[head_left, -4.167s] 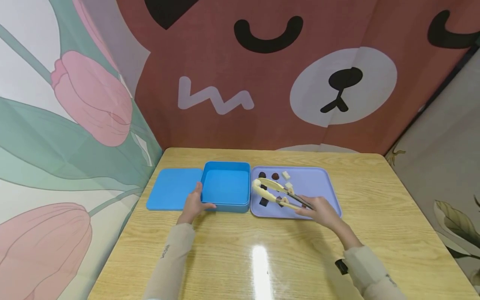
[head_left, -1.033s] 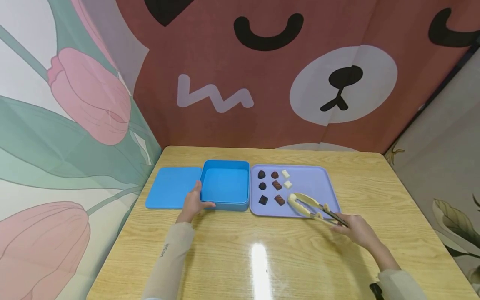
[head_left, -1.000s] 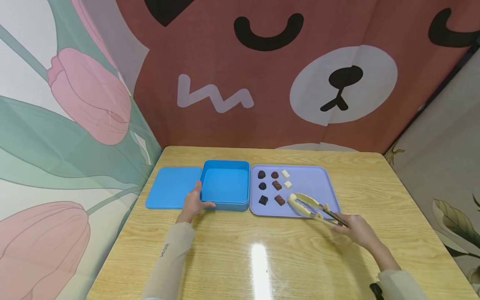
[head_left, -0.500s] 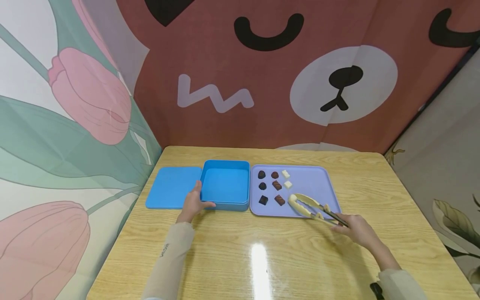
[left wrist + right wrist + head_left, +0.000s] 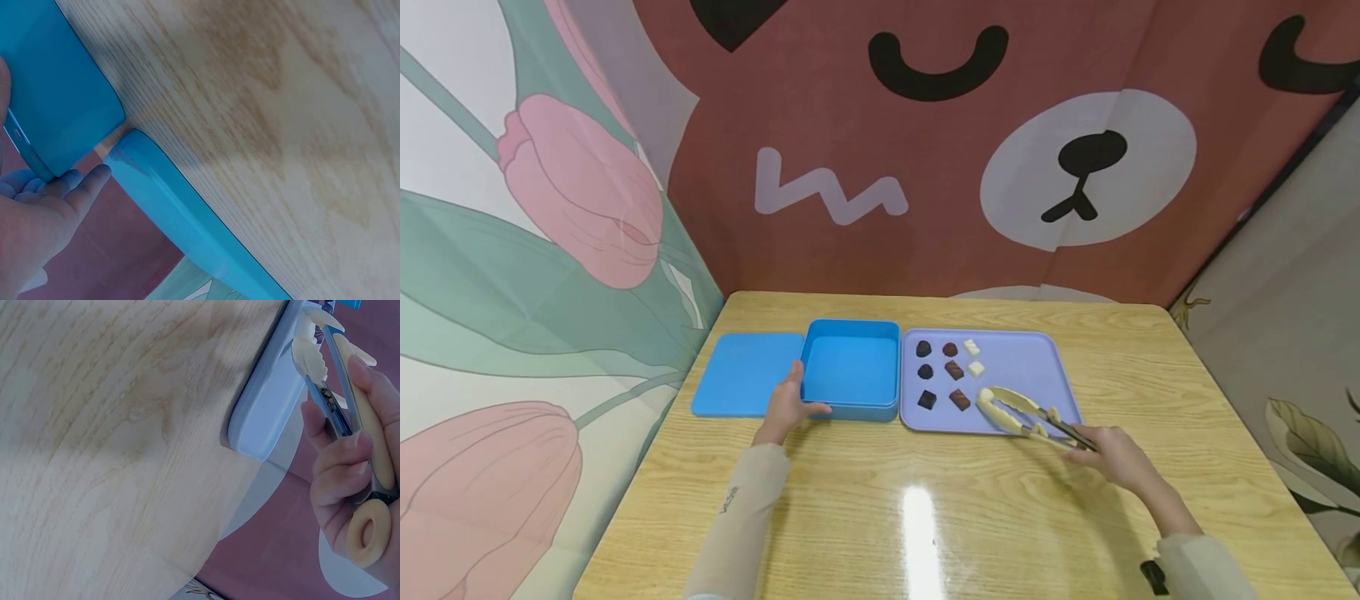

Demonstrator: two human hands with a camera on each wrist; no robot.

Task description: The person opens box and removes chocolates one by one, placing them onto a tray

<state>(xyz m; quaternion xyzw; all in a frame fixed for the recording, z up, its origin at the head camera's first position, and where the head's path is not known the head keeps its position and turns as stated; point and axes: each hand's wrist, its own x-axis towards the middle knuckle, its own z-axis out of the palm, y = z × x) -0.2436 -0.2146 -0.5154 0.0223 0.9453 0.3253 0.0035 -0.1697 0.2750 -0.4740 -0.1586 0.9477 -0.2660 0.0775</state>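
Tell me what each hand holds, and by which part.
The right hand grips the tongs by their handle end. The left hand rests against the blue box at its near left corner.

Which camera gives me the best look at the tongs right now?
The head view: it shows the whole tongs over the purple tray, tips near the chocolates, held by the right hand. The right wrist view shows only the handle end, close up in the fingers. The left wrist view shows none of them.
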